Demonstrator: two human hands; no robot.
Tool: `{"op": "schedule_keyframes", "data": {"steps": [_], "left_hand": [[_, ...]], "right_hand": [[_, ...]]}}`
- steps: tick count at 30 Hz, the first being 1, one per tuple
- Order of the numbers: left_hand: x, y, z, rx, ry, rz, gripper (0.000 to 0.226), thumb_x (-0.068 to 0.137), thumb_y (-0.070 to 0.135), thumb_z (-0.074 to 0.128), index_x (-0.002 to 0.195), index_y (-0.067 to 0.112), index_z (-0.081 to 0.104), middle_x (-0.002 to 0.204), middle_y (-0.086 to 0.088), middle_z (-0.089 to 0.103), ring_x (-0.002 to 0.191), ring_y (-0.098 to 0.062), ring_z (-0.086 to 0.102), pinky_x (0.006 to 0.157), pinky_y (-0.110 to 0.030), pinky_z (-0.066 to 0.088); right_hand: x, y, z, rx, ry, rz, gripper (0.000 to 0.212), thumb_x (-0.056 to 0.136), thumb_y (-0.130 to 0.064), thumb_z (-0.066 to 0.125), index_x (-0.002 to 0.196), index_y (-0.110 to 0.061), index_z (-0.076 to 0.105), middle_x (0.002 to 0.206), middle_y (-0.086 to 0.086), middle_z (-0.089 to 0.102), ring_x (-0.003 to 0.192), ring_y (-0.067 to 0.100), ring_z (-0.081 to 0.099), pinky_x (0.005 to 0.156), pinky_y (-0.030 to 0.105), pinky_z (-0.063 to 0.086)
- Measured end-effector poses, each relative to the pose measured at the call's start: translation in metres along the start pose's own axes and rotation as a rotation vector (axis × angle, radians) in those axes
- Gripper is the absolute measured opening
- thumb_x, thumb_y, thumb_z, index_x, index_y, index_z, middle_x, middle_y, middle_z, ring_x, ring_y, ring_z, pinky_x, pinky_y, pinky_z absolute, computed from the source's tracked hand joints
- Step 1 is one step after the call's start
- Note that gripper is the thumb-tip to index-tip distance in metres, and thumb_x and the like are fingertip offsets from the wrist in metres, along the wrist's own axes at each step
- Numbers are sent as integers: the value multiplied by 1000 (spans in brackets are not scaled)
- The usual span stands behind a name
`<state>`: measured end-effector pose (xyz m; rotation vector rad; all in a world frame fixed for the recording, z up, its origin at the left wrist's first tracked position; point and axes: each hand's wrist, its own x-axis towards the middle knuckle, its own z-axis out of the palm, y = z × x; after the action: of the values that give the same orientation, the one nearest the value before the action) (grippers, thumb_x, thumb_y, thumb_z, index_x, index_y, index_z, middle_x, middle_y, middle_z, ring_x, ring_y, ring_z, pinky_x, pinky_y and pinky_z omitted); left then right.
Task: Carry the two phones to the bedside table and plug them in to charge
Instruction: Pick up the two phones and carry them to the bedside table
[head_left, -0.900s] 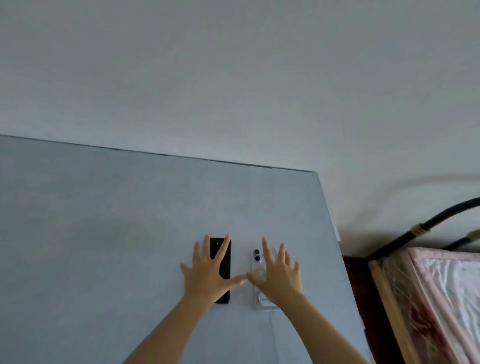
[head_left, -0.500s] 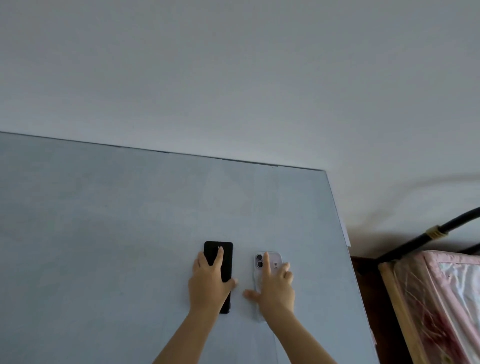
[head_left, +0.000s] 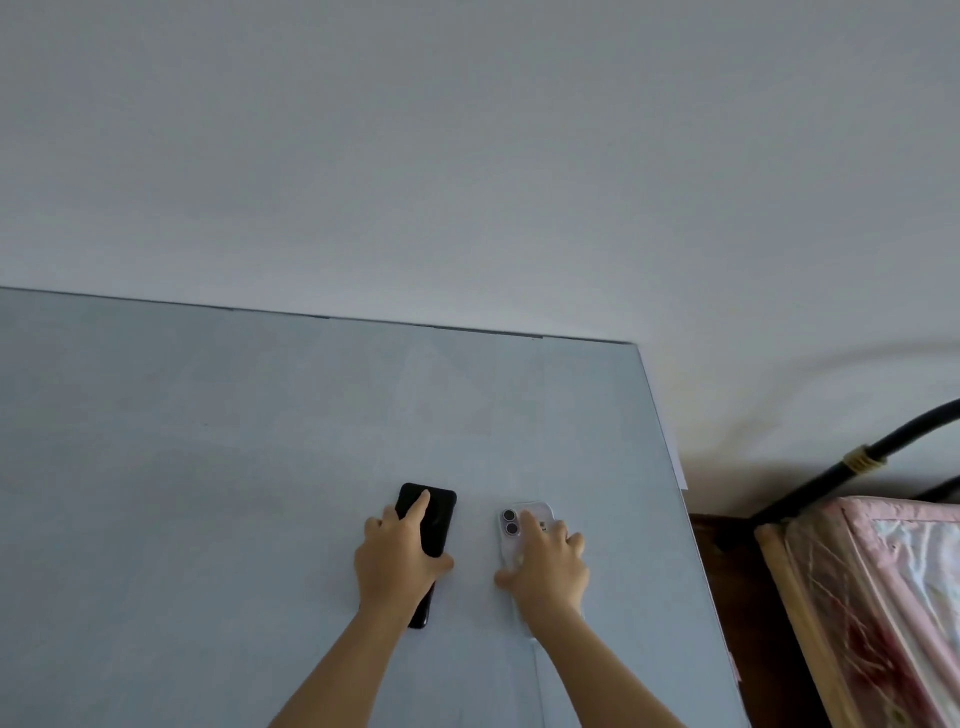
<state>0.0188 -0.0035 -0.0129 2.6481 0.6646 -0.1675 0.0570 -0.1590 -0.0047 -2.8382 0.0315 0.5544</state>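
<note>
A pale wall (head_left: 467, 156) backs a light grey table (head_left: 208, 493). To its right stands a plastic-wrapped pink mattress (head_left: 893, 597) with a black bed rail (head_left: 831, 478). Both phones lie flat near the table's right edge. The left hand (head_left: 397, 561) wraps the black phone (head_left: 434, 519). The right hand (head_left: 545, 566) wraps the white phone (head_left: 511, 525), which lies camera side up.

A bedroom in a home is indicated. A mattress (head_left: 893, 613) edged in pink piping and wrapped in clear plastic is seen at the right, set on a pale wooden frame (head_left: 800, 613) beneath a black metal bed rail (head_left: 852, 470). A pale grey bench (head_left: 260, 467) is placed against a plain white wall (head_left: 467, 156).
</note>
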Motion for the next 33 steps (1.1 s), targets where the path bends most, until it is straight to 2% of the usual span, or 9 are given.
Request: {"op": "schedule_keyframes", "data": {"steps": [7,13,17,21,25,33], "left_hand": [[-1,25,-41,76,114,169,88,65,41,69,145,31,35,121,-2,52,102,-23,47,61,-28,37],[-16,65,-98,103,229,246,87,68,44,68,146,29,31,123,-3,51,105,-22,46,64,-26,37],[-30,91,-134,97,292,312,83,69,44,66,144,28,36,121,-3,51,107,-24,45,64,-28,37],[-44,115,-164,98,337,391,81,69,46,64,143,28,38,119,-3,52,108,-24,45,64,-28,37],[-61,138,-195,61,382,496,81,68,46,65,143,28,39,117,-3,53,106,-24,45,63,-28,37],[-110,174,-232,-13,408,743,82,68,46,65,143,28,39,117,-3,54,106,-24,45,64,-28,39]], "right_hand": [[-6,10,-40,90,69,-43,60,69,-35,71,122,-29,45,118,3,48,110,25,40,66,29,43],[-24,16,-108,137,211,-78,59,69,-35,71,122,-28,46,118,4,49,110,26,41,64,30,43],[-45,21,-153,150,331,-81,62,69,-36,71,125,-29,45,120,4,49,110,26,41,66,31,46],[-72,26,-192,162,431,-69,64,70,-36,70,128,-29,45,121,5,49,111,27,41,68,30,41],[-103,34,-226,192,530,-34,65,69,-38,71,129,-29,45,121,5,50,112,27,42,75,32,43],[-185,62,-265,267,734,141,64,69,-38,72,128,-30,48,118,6,53,111,28,43,70,31,40]]}}
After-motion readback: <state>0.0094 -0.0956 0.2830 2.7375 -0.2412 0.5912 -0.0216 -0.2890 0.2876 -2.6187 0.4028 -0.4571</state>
